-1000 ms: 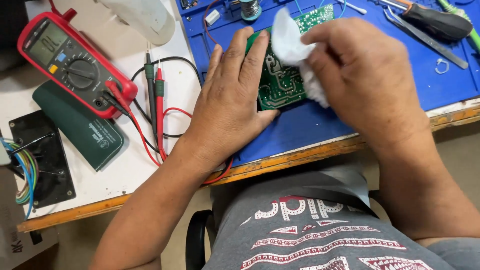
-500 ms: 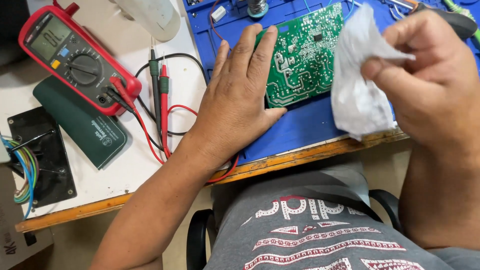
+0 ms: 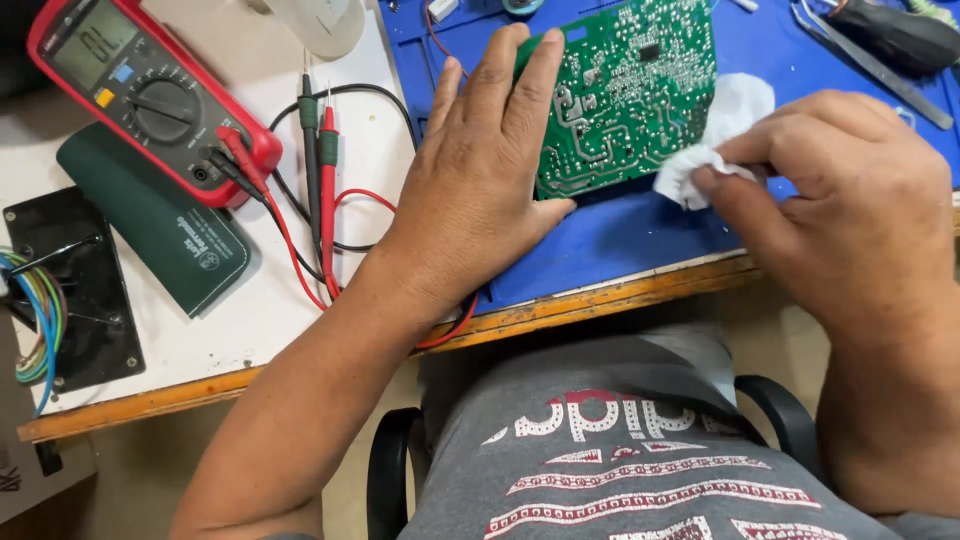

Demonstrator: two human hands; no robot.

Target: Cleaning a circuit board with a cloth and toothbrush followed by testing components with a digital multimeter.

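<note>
The left hand (image 3: pixel 480 190) is lying flat with fingers spread wide, pinning the green circuit board (image 3: pixel 625 90) against the blue mat (image 3: pixel 620 235) at upper centre so it cannot slide. The right hand (image 3: pixel 840 210) is pinching a crumpled white tissue (image 3: pixel 700 165) between narrowed fingers at the board's lower right edge. A red multimeter (image 3: pixel 140 95) is sitting at the worktop's upper left.
</note>
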